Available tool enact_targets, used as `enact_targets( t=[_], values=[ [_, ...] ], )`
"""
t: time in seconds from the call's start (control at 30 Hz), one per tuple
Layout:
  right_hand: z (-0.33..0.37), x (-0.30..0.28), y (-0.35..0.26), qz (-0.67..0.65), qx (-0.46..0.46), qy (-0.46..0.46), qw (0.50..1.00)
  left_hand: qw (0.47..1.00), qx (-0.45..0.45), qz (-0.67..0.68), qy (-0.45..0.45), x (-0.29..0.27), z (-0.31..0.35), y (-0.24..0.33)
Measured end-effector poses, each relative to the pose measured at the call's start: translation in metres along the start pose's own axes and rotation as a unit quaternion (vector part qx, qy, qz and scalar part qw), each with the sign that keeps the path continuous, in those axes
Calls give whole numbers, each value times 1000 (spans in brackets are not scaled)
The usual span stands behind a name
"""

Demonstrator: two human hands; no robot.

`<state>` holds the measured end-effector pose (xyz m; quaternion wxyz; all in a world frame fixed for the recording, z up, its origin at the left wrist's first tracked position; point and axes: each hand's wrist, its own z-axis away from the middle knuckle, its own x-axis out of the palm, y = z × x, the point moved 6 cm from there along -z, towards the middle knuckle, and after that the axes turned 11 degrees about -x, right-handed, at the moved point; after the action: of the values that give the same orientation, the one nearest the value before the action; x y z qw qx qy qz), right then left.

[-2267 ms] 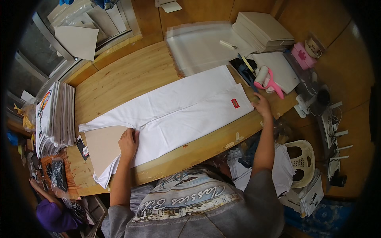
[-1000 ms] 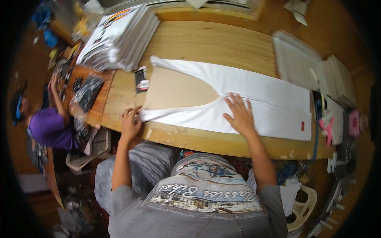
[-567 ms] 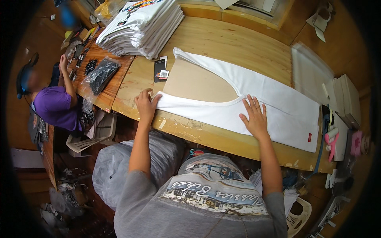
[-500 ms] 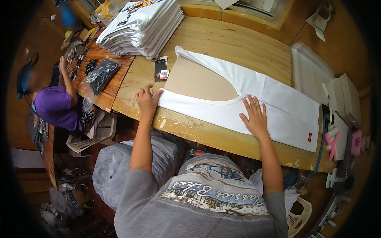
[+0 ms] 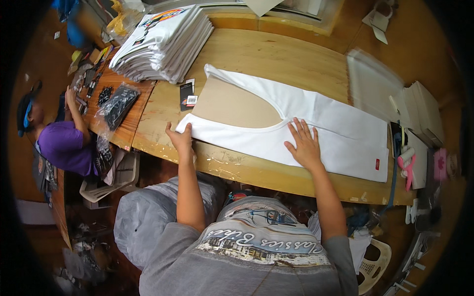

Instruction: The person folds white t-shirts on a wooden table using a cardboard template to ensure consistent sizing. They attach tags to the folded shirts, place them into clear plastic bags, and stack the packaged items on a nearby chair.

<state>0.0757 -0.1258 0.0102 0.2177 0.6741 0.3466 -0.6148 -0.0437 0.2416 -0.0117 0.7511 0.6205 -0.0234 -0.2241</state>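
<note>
- Compared with half a second back, barely anything's moved: both hands sit in the same spots on the white garment [image 5: 306, 126].
- Left hand [image 5: 180, 139] is at the garment's near-left corner, fingers curled on the edge; can't tell if it's actually pinching it.
- Right hand [image 5: 304, 145] lies flat, fingers spread wide, pressing the cloth.
- Between and just beyond the hands, a tan cardboard sheet [image 5: 232, 104] shows in the neckline.
- The stack of folded shirts [image 5: 163, 42] sits well past the left hand.

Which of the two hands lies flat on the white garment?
The right hand, fingers spread on the white garment; the left hand only grips its corner edge.
</note>
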Motion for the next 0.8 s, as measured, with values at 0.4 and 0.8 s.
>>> enact_targets(
  t=[0.4,0.8],
  values=[
    [7,16,-74,-102,4,44,994,883,192,-393,172,-23,51,55],
    [236,-61,192,124,354,84,923,670,479,-540,-173,134,205,17]
  ],
)
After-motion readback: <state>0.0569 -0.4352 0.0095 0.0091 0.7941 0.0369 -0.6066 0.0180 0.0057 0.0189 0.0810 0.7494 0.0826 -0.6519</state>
